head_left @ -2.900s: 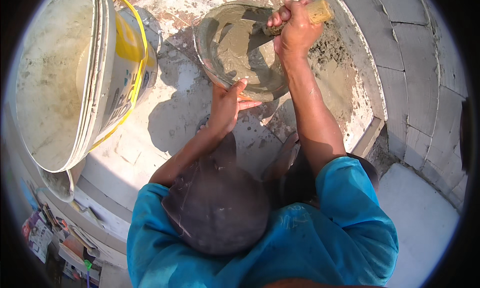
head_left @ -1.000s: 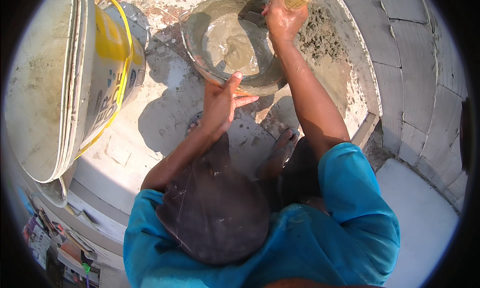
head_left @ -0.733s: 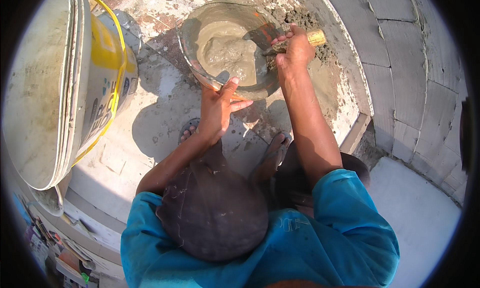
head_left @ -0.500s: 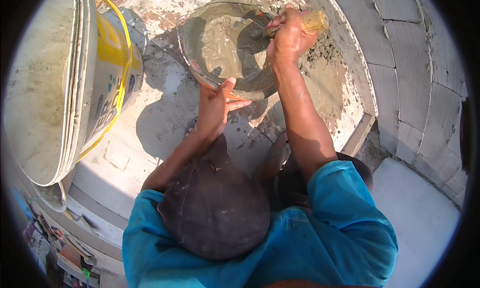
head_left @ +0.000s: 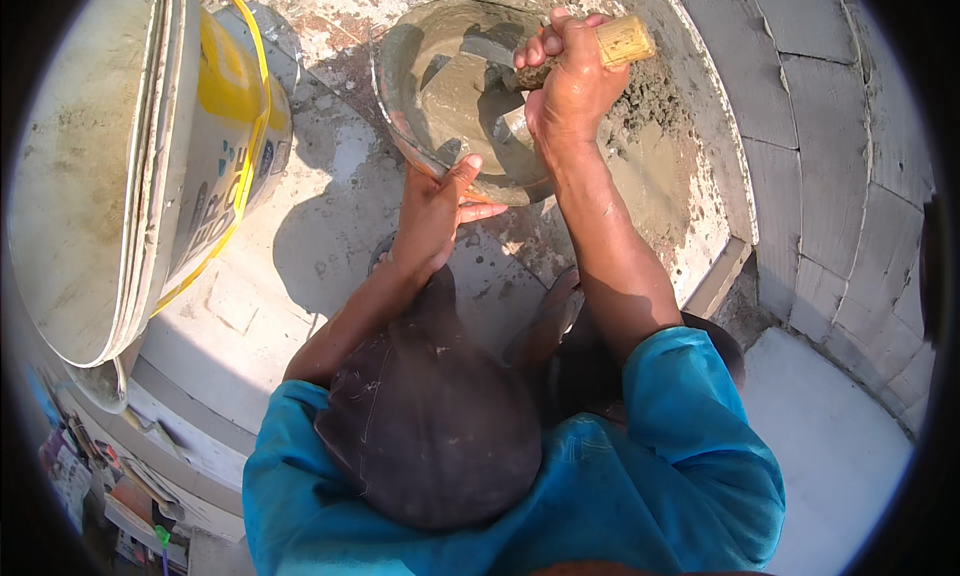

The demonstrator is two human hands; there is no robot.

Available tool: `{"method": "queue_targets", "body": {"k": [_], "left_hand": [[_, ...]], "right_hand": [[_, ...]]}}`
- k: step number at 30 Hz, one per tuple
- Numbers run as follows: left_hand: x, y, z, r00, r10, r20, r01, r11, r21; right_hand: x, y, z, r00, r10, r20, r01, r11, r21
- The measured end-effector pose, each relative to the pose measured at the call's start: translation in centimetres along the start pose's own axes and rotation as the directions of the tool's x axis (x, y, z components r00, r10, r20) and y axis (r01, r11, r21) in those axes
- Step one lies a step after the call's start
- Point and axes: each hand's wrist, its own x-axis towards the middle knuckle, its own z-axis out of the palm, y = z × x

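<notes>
A round metal pan (head_left: 400, 96) full of wet grey mortar (head_left: 455, 86) sits on the rough floor ahead of me. My left hand (head_left: 432, 208) grips the pan's near rim. My right hand (head_left: 568, 78) is closed around the wooden handle of a trowel (head_left: 620, 42), and the trowel's blade is down in the mortar. More mortar is smeared on the floor to the right of the pan. A dark cap and blue sleeves fill the lower part of the view.
A large white bucket (head_left: 110, 166) with a yellow handle stands at the left. Grey block walling (head_left: 830, 146) curves along the right, with a pale slab (head_left: 840, 456) below it. A length of wood (head_left: 718, 281) lies near the wall.
My right hand has swung the trowel around inside the pan, stirring the mortar, and now sits at the pan's right side. My left hand has stayed on the near rim.
</notes>
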Motion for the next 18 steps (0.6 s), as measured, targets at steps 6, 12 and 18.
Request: {"method": "queue_targets", "body": {"k": [6, 12, 18], "left_hand": [[0.4, 0.4, 0.0, 0.998, -0.009, -0.056, 0.011, 0.999, 0.038], [0.5, 0.2, -0.5, 1.000, -0.023, 0.020, 0.022, 1.000, 0.014], [0.9, 0.7, -0.2, 1.000, 0.006, -0.020, -0.006, 1.000, -0.007]], "right_hand": [[-1.2, 2.7, -1.9, 0.997, -0.019, -0.079, -0.003, 0.962, -0.273], [0.5, 0.9, -2.1, 0.976, -0.216, -0.034, 0.198, 0.936, -0.291], [1.0, -0.7, 0.5, 0.999, -0.043, -0.024, 0.044, 0.999, 0.022]]}}
